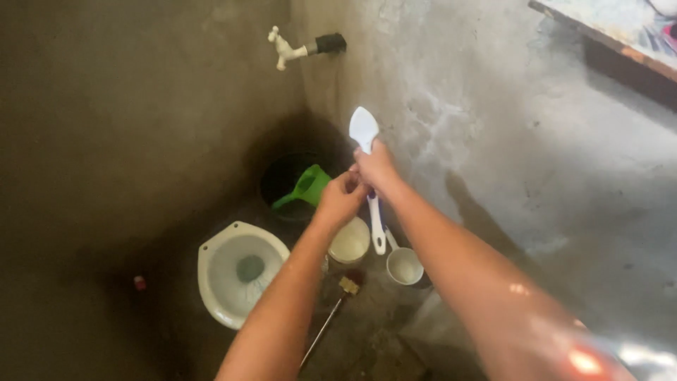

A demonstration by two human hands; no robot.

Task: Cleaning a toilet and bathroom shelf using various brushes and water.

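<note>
- The right hand [376, 168] is clenched around the middle of a white plastic spatula-like brush [367, 169], its broad flat end pointing up toward the wall tap [296, 48] and its long handle hanging down.
- The left hand [340, 200] meets the tool just beside the right hand; its fingertips pinch or rub at the handle, though what exactly they grip is too small to tell.
- The tool is held in the air over the floor, above and to the right of the squat toilet pan [236, 271].
- Right of the toilet pan stand a small white bucket [350, 241] and a white cup with a handle [405, 266], touching or nearly so.
- Behind the toilet pan, in the corner under the tap, a dark bucket [285, 180] holds a green dipper [305, 189].
- A long-handled brush [337, 308] lies on the floor just right of the pan, beneath the forearms.
- As a judgement: the step in hand looks like cleaning or adjusting the white tool's handle by hand; the next move would call for a steady right-hand hold while the left fingers work along the shaft.
</note>
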